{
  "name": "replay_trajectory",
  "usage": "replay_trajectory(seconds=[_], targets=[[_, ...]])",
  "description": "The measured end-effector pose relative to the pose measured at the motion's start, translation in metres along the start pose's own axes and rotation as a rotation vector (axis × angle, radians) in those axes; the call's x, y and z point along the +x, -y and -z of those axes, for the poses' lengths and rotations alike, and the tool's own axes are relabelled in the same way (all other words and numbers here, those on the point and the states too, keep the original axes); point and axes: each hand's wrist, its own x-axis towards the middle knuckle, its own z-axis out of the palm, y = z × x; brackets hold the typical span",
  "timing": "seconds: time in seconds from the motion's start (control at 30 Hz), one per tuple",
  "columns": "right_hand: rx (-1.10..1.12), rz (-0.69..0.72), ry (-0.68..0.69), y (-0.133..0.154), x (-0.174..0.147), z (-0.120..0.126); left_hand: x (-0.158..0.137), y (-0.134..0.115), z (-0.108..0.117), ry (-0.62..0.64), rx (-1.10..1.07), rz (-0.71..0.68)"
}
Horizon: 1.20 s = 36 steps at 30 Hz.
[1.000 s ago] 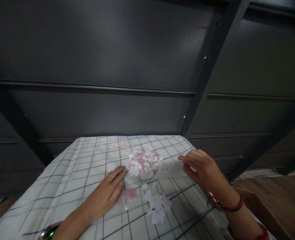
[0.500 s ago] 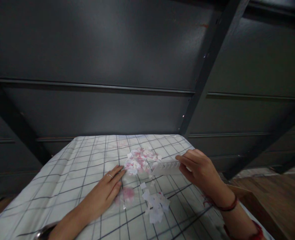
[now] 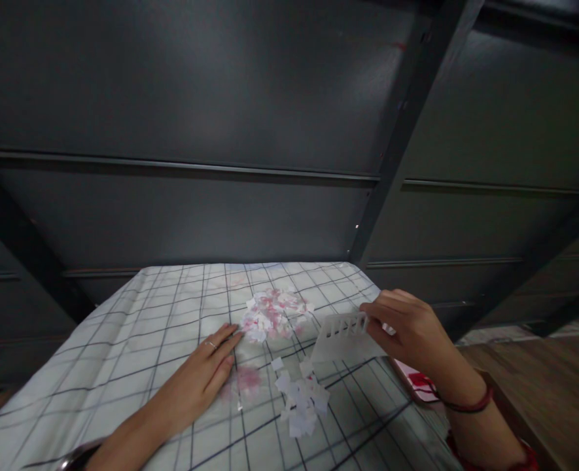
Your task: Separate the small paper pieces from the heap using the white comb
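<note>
Head view: right hand gripping scraper

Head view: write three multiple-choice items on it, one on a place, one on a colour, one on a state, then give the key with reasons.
1. Where does the left hand lie?
A. flat on the checked cloth
B. on the wooden floor
C. on the dark wall

2. What colour marks the far pile of paper bits?
A. green
B. pink-red
C. blue

3. How is the white slotted card?
A. lying loose on the cloth
B. pinched at its edge by the right hand
C. torn in two

Key:
1 A: the palm rests on the checked cloth, fingertips near the far pile.
2 B: pink-red patches show among the white bits.
3 B: the right hand grips its right edge.
</note>
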Motion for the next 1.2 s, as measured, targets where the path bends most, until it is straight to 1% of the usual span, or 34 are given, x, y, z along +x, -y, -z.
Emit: replay_trajectory(seconds=[0.13,0.3,0.4,0.5,0.67,0.83,0.93,1.03,1.2], targets=[[0.031,-0.029,-0.004,-0.001,-0.002,0.000,0.000,0.000,0.000,-0.010,-0.010,-0.008],[0.076,0.024,-0.001,0.010,0.002,-0.006,0.000,0.001,-0.001,-0.014,-0.017,-0.017],[0.017,0.024,-0.005,0.014,0.004,-0.010,0.000,0.000,-0.001,-0.008,-0.018,-0.013],[-0.063,0.013,-0.051,0.013,0.004,-0.012,0.000,0.000,-0.001,-0.006,-0.021,-0.008],[-0.083,0.009,-0.089,0.003,0.002,-0.004,0.001,-0.001,0.001,0.011,-0.021,-0.001],[-0.089,-0.005,-0.063,0.000,0.003,-0.003,0.001,-0.002,0.002,0.027,-0.016,0.000],[-0.099,-0.011,-0.017,0.002,0.003,-0.007,0.001,-0.002,0.002,0.027,-0.011,0.005],[-0.063,-0.020,0.027,0.002,0.002,-0.007,0.001,0.000,0.000,0.030,0.002,0.004],[-0.014,-0.022,-0.008,-0.002,0.001,0.000,0.001,0.000,0.000,0.048,0.014,-0.007]])
